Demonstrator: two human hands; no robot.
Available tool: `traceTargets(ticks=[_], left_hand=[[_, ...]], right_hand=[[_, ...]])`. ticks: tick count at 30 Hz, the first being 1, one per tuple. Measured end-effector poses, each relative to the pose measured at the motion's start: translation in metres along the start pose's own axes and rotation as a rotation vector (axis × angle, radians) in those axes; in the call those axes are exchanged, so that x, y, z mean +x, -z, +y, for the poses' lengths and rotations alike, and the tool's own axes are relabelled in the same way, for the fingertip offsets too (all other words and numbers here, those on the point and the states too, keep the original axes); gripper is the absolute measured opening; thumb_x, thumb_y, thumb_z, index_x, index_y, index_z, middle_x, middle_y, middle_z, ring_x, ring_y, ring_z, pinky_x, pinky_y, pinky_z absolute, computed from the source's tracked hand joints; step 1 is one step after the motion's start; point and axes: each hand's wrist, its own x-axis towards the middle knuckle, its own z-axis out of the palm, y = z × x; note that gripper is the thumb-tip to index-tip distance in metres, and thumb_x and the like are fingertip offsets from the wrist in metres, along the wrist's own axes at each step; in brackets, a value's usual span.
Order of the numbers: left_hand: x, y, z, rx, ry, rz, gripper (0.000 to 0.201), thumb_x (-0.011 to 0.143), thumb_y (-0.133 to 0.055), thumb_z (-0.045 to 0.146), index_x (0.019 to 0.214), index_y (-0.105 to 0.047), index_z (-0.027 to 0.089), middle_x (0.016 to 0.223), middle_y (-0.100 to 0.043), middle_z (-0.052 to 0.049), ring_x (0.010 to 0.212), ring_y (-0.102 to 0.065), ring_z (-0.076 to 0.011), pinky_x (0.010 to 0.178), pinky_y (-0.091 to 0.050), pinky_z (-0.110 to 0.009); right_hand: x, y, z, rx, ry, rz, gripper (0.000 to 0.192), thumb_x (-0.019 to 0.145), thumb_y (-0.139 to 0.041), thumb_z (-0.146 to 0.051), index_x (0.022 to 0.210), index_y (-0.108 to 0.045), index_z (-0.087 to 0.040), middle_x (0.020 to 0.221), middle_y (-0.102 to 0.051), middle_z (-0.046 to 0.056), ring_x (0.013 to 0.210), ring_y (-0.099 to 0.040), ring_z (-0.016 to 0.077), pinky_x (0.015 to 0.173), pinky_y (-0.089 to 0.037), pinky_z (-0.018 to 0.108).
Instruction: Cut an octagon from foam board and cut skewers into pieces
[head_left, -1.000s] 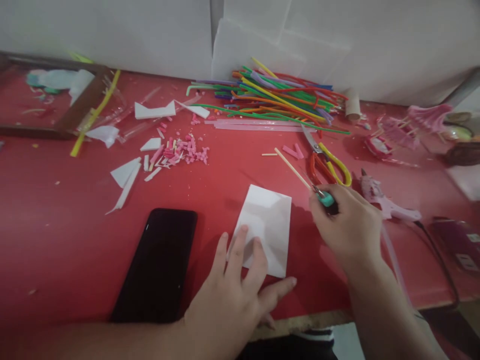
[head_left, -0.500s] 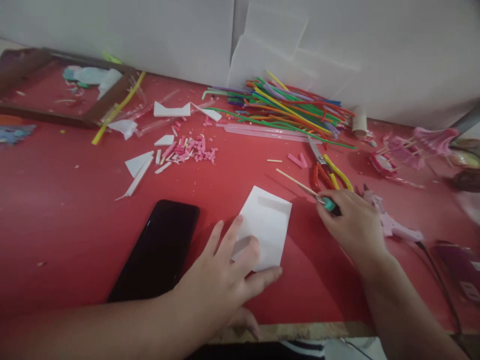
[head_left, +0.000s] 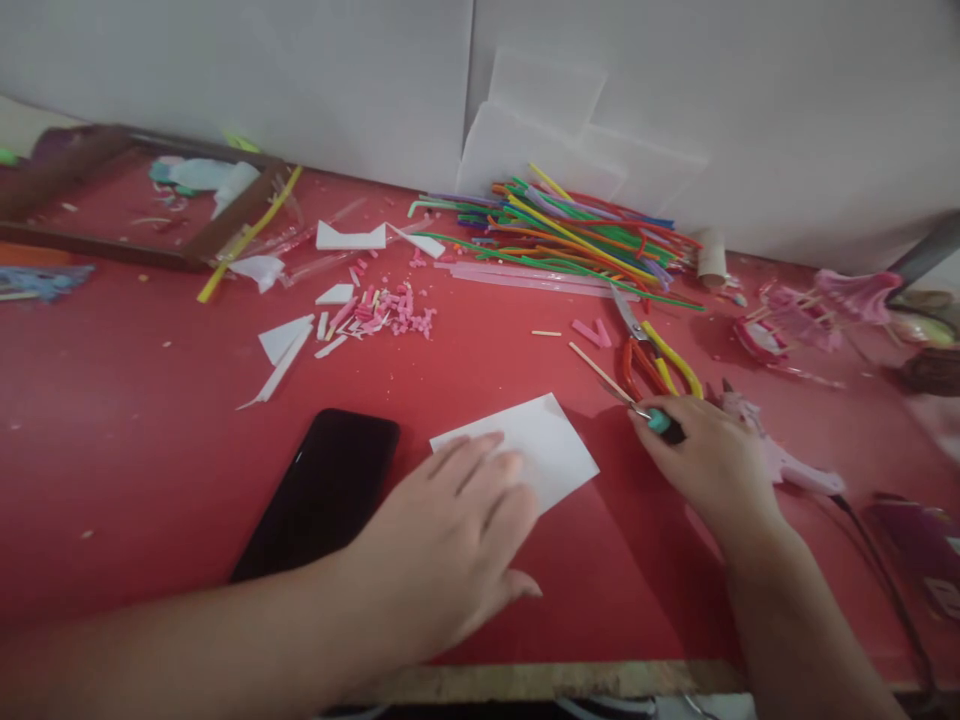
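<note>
My left hand (head_left: 457,530) lies over a white piece of card (head_left: 559,450), fingers stretched out and thumb apart. The hand hides the card's near left part. My right hand (head_left: 709,460) is closed around a tool with a teal and black handle (head_left: 664,424); most of the tool is hidden in the palm. A thin wooden stick (head_left: 598,370) reaches from its metal end toward the upper left. Whether the tool grips the stick, I cannot tell. Just beyond this hand lie scissors (head_left: 637,335) with red and yellow handles.
A black phone (head_left: 322,490) lies left of the card. Beyond it are white scraps (head_left: 289,345) and pink bits (head_left: 397,312). Colourful pipe cleaners (head_left: 570,235) are heaped by the wall. A pink glue gun (head_left: 795,465) with a cord lies right; a brown frame (head_left: 202,230) sits far left.
The white card has turned on the table, one corner now pointing right. My left hand has flattened over it with its fingers closer together. My right hand has barely moved.
</note>
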Motion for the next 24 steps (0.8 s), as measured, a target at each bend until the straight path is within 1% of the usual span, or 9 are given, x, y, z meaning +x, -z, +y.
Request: traceTargets(ticks=[3,5,7,10,12,14,18,21,24], left_hand=[[-0.003,0.006,-0.018,0.030,0.101,0.042,0.107,0.061,-0.069,0.085,0.129,-0.049,0.005,0.136,-0.052,-0.031,0.130,-0.048,-0.0473,0.103,-0.046,-0.061],[-0.006,0.005,-0.029,0.053,0.133,-0.008,0.123,0.051,-0.072,0.087,0.138,-0.042,0.005,0.142,-0.046,-0.033,0.132,-0.044,-0.0504,0.105,-0.041,-0.066],[-0.008,0.002,-0.037,0.041,0.151,-0.040,0.120,0.051,-0.079,0.081,0.139,-0.041,0.008,0.139,-0.050,-0.030,0.128,-0.048,-0.0485,0.106,-0.039,-0.067],[-0.008,0.000,-0.045,-0.058,0.094,-0.041,0.098,0.065,-0.083,0.061,0.135,-0.039,0.009,0.130,-0.057,-0.025,0.120,-0.055,-0.0418,0.104,-0.043,-0.063],[-0.007,0.001,-0.049,-0.146,0.023,-0.042,0.089,0.072,-0.081,0.046,0.138,-0.034,0.009,0.131,-0.056,-0.024,0.124,-0.054,-0.0387,0.105,-0.045,-0.058],[-0.006,0.003,-0.053,-0.215,-0.019,-0.041,0.086,0.075,-0.077,0.036,0.142,-0.028,0.010,0.136,-0.054,-0.024,0.129,-0.050,-0.0369,0.109,-0.043,-0.057],[-0.008,0.005,-0.058,-0.304,-0.073,-0.014,0.081,0.078,-0.072,0.025,0.142,-0.023,0.016,0.142,-0.049,-0.023,0.137,-0.045,-0.0337,0.117,-0.028,-0.064],[-0.008,0.006,-0.058,-0.340,-0.103,-0.008,0.079,0.079,-0.070,0.020,0.140,-0.021,0.022,0.148,-0.043,-0.022,0.143,-0.039,-0.0308,0.119,-0.026,-0.063],[-0.009,0.006,-0.057,-0.350,-0.109,-0.029,0.079,0.080,-0.065,0.016,0.142,-0.017,0.023,0.151,-0.040,-0.021,0.146,-0.034,-0.0296,0.119,-0.025,-0.063]], right_hand=[[-0.001,0.001,0.000,0.006,-0.002,0.049,0.017,0.089,-0.057,-0.035,0.091,-0.070,-0.024,0.093,-0.075,0.006,0.078,-0.067,0.0241,0.067,-0.046,0.036],[-0.001,0.001,0.001,-0.003,-0.016,0.067,0.017,0.089,-0.057,-0.036,0.093,-0.069,-0.024,0.093,-0.074,0.006,0.078,-0.066,0.0240,0.067,-0.046,0.036],[0.000,0.000,0.001,-0.008,-0.029,0.052,0.019,0.089,-0.057,-0.037,0.095,-0.069,-0.024,0.094,-0.074,0.006,0.080,-0.067,0.0247,0.068,-0.046,0.036],[0.000,-0.002,0.000,-0.001,-0.050,0.033,0.019,0.089,-0.058,-0.038,0.096,-0.068,-0.024,0.096,-0.075,0.005,0.084,-0.067,0.0259,0.071,-0.047,0.037],[0.000,-0.002,-0.001,0.016,-0.046,0.023,0.018,0.088,-0.058,-0.036,0.097,-0.068,-0.024,0.098,-0.075,0.005,0.087,-0.068,0.0263,0.072,-0.047,0.037],[-0.001,-0.002,-0.001,0.032,-0.025,0.007,0.017,0.089,-0.057,-0.034,0.097,-0.068,-0.024,0.098,-0.075,0.005,0.087,-0.068,0.0264,0.071,-0.047,0.037],[-0.001,-0.001,-0.001,0.021,0.010,-0.001,0.017,0.089,-0.054,-0.031,0.094,-0.068,-0.024,0.097,-0.074,0.006,0.084,-0.068,0.0263,0.067,-0.045,0.037],[-0.001,-0.001,-0.001,0.012,0.022,0.010,0.016,0.088,-0.053,-0.030,0.090,-0.068,-0.023,0.095,-0.074,0.007,0.080,-0.067,0.0258,0.065,-0.045,0.037],[-0.001,-0.001,-0.002,0.023,0.022,0.013,0.015,0.088,-0.053,-0.029,0.090,-0.067,-0.023,0.095,-0.073,0.007,0.083,-0.067,0.0259,0.066,-0.045,0.037]])
